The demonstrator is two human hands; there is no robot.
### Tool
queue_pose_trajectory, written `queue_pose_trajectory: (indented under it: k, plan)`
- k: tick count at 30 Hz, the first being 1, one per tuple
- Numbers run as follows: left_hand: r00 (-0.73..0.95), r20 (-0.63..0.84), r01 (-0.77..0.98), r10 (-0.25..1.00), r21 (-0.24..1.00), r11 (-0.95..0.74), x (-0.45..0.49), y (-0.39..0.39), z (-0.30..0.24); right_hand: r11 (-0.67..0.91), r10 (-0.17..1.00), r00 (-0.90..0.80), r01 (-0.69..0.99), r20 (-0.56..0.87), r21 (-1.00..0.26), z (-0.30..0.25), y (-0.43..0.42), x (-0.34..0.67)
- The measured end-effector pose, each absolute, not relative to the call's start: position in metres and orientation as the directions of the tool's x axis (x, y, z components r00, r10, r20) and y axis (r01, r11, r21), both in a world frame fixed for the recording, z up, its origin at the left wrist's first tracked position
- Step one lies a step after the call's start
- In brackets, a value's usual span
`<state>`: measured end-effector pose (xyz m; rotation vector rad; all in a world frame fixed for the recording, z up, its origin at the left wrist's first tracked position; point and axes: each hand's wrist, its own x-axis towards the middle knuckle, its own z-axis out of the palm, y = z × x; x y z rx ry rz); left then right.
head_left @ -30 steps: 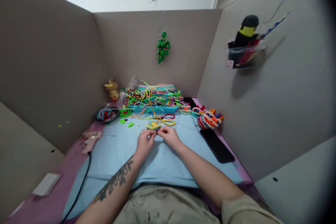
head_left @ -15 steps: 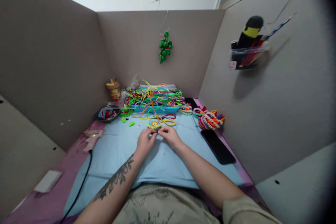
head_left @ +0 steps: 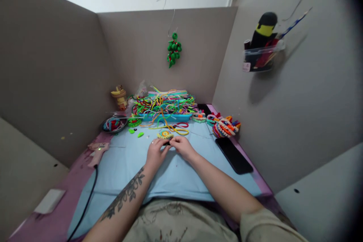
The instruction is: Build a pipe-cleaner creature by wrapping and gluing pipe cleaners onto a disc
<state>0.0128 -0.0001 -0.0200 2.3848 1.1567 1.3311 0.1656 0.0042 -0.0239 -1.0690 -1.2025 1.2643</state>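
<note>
Over the bench (head_left: 133, 174), the left hand (head_left: 155, 154) and right hand (head_left: 183, 147) keep a nearly closed grip on a small dark piece (head_left: 167, 143), just before the yellow piece (head_left: 165, 134); more dark shows than earlier, so probably it was turned.

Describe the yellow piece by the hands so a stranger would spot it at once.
From the blue tray, come forward to the left hand and right hand. Just beyond them is the yellow piece; its ringed orange centre sets it apart from the plain green bits to its left.
</note>
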Motion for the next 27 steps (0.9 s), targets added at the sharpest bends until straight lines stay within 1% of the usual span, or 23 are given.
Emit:
queue_pose_trajectory:
  k: [4, 8, 13, 17, 19, 22, 25, 27]
  plan:
    - [0.323, 0.685, 0.563, 0.653, 0.416, -0.714, 0.012, -0.002, -0.019, 0.063, 0.995, -0.071, -0.074, 0.068, -0.995, -0.024, 0.003, 0.163]
    - [0.336, 0.716, 0.574, 0.612, 0.360, -0.736, 0.012, -0.002, -0.017, 0.044, 0.997, -0.062, -0.092, 0.049, -0.995, -0.022, 0.001, 0.162]
    - [0.334, 0.729, 0.547, 0.598, 0.367, -0.753, 0.012, -0.003, -0.017, 0.015, 0.998, -0.061, -0.140, 0.024, -0.990, -0.020, -0.003, 0.161]
    - [0.306, 0.724, 0.537, 0.618, 0.405, -0.740, 0.013, -0.002, -0.017, 0.031, 0.997, -0.060, -0.132, 0.040, -0.991, -0.021, -0.003, 0.161]
    - [0.276, 0.723, 0.529, 0.633, 0.436, -0.728, 0.013, -0.002, -0.017, 0.073, 0.996, -0.044, -0.109, 0.079, -0.991, -0.020, -0.002, 0.163]
    - [0.222, 0.722, 0.516, 0.655, 0.484, -0.707, 0.012, 0.000, -0.018, 0.205, 0.978, -0.009, -0.048, 0.206, -0.978, -0.017, -0.001, 0.167]
    - [0.202, 0.712, 0.509, 0.672, 0.510, -0.693, 0.011, 0.000, -0.019, 0.345, 0.938, -0.001, 0.073, 0.346, -0.936, -0.014, -0.002, 0.170]
    - [0.206, 0.709, 0.506, 0.675, 0.513, -0.693, 0.010, 0.000, -0.020, 0.410, 0.911, -0.015, 0.164, 0.413, -0.897, -0.012, -0.004, 0.171]
